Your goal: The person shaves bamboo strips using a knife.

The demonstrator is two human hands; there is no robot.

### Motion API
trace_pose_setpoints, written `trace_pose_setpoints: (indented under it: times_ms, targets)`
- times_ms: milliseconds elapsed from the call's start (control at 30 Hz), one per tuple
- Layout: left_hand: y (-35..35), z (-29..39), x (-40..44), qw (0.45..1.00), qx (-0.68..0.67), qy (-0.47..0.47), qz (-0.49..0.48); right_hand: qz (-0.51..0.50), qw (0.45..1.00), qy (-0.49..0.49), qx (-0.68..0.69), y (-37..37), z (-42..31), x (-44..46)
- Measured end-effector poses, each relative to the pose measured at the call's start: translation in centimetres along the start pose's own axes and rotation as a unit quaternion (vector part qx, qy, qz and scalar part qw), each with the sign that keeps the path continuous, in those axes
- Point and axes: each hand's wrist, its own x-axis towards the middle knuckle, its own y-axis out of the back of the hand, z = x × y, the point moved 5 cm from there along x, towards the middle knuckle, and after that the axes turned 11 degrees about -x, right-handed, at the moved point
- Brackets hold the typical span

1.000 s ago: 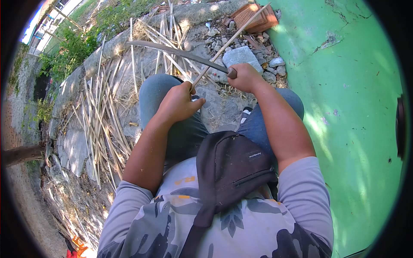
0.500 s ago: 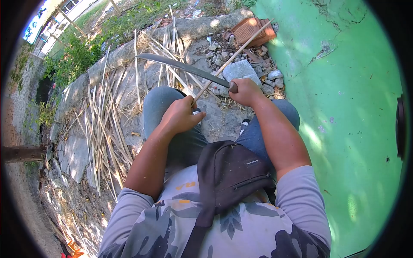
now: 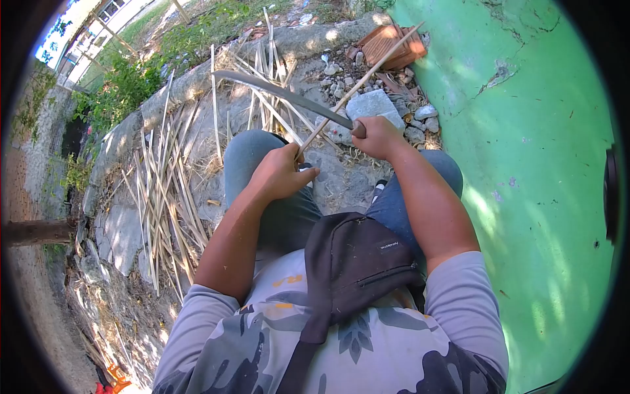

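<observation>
My right hand [image 3: 382, 138] is closed round the handle of a machete [image 3: 282, 94], whose long curved blade points to the upper left. Pinched in my left hand [image 3: 283, 172] is the near end of a thin wooden strip [image 3: 374, 71], which slants up and right toward the orange bricks. The blade crosses this strip just left of the machete's handle; I cannot tell whether the edge bites into it. Both hands are in front of my knees. A dark sling bag [image 3: 357, 262] rests against my front.
Many loose pale strips [image 3: 164, 203] lie heaped on the ground to the left, with others [image 3: 269, 79] farther ahead. A grey block [image 3: 376, 110], rubble and orange hollow bricks [image 3: 392, 47] stand ahead right. A cracked green surface [image 3: 525, 197] runs along the right.
The whole view has shifted slightly, so things sit a little farther right and lower. Both hands keep their grips, and the machete stays across the strip in nearly the same place.
</observation>
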Motion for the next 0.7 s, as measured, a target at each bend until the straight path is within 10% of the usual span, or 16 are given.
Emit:
trace_pose_setpoints:
  times_ms: [133,333,700]
  targets:
    - [-0.3,0.6,-0.1,1.000,0.003,-0.002,-0.005,-0.040,0.993,0.053,-0.097,1.1,-2.2,-1.3]
    - [-0.1,0.2,-0.1,1.000,0.007,-0.015,-0.005,0.038,0.989,-0.125,0.067,1.2,3.8,0.6]
    - [0.3,0.7,-0.6,0.999,-0.035,-0.022,-0.005,-0.001,0.993,0.058,-0.107,2.3,-0.5,-0.9]
